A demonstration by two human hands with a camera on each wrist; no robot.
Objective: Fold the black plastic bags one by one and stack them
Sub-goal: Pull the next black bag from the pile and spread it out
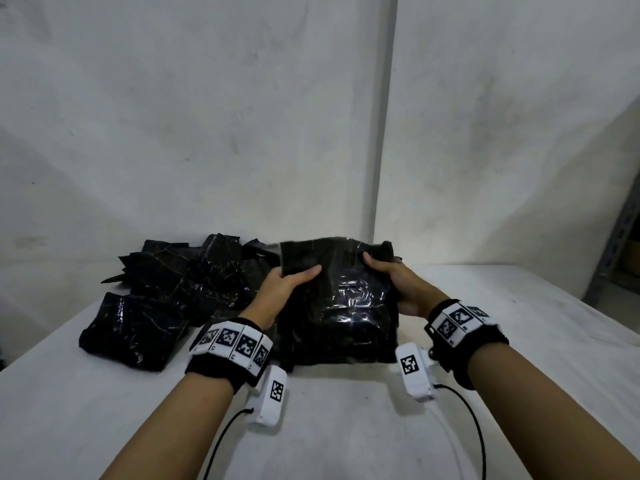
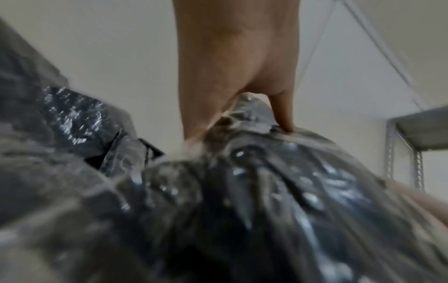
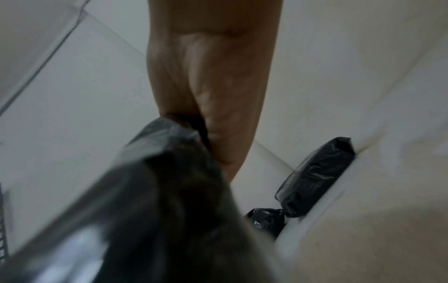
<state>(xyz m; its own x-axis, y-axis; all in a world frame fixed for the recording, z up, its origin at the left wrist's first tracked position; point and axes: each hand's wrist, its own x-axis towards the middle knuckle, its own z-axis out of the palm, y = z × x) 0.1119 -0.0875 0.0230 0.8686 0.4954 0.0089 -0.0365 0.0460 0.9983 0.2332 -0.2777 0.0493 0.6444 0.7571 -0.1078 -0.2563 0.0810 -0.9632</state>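
A glossy black plastic bag [image 1: 337,303] lies in front of me on the white table [image 1: 329,427], its far edge lifted off the surface. My left hand [image 1: 287,280] pinches the bag's upper left part, thumb on top. My right hand [image 1: 391,275] grips the upper right edge, thumb on the near face. In the left wrist view the left hand [image 2: 232,80] holds crinkled black plastic bag [image 2: 242,201]. In the right wrist view the right hand [image 3: 213,95] clamps a fold of the bag [image 3: 150,201]. Fingers behind the bag are hidden.
A heap of loose black bags [image 1: 194,271] lies at the back left. A folded black bag [image 1: 133,329] sits on the table left of my left wrist. White wall panels stand behind. A metal shelf [image 1: 620,251] stands at the far right.
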